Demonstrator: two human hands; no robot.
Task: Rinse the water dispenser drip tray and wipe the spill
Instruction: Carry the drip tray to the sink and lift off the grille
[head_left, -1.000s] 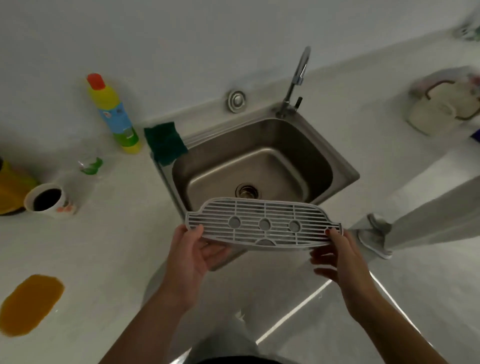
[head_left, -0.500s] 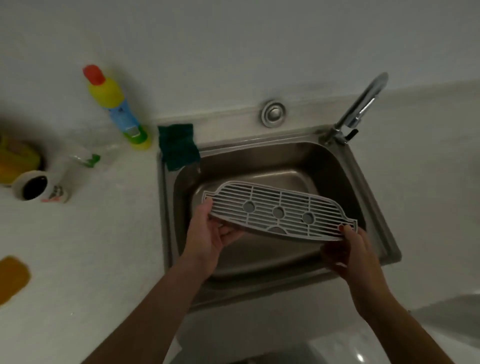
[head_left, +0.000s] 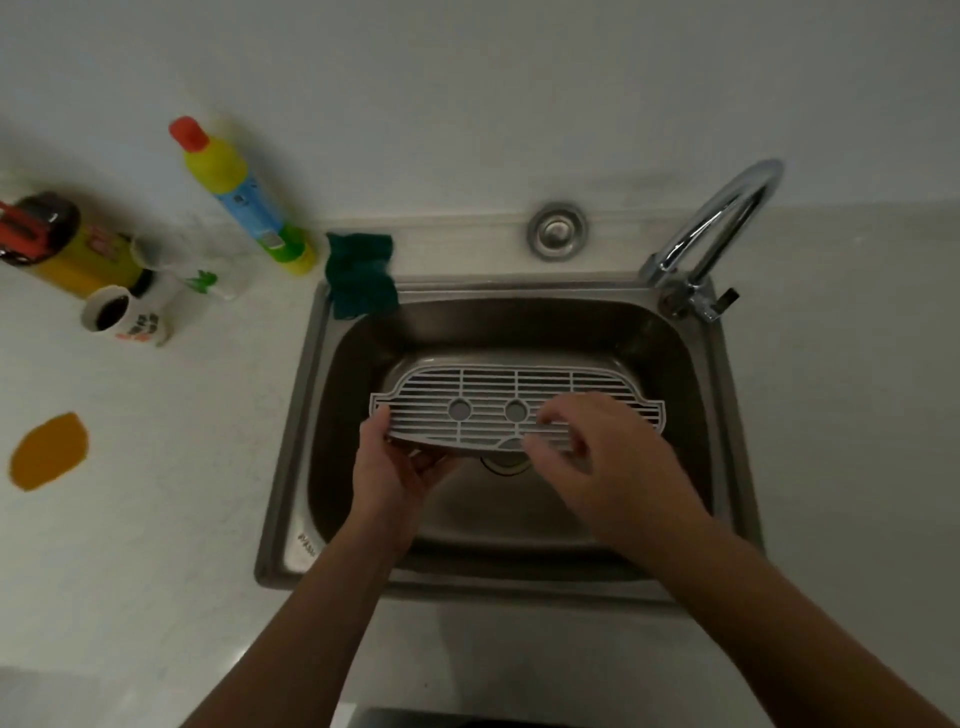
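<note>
A grey slatted drip tray (head_left: 498, 395) with round holes hangs level over the basin of the steel sink (head_left: 301, 415). My left hand (head_left: 400, 467) grips its left end from below. Above the tray's right half hovers my right hand (head_left: 602, 447), fingers curled and apart, off the tray's edge and covering part of the grille. An orange spill (head_left: 49, 451) lies on the white counter at the far left. A green cloth (head_left: 360, 274) is draped over the sink's back left corner. The chrome tap (head_left: 711, 228) stands at the back right with no water running.
At the back left stand a yellow and blue bottle with a red cap (head_left: 239, 197), a yellow jar with a dark lid (head_left: 62, 244), a mug of dark liquid (head_left: 124, 317) and a clear cup (head_left: 187, 275). A round steel fitting (head_left: 557, 231) sits behind the basin.
The tray has moved from the sink's front edge to over the basin and levelled out. My right hand has let go of the tray's right end and now hovers above it.
</note>
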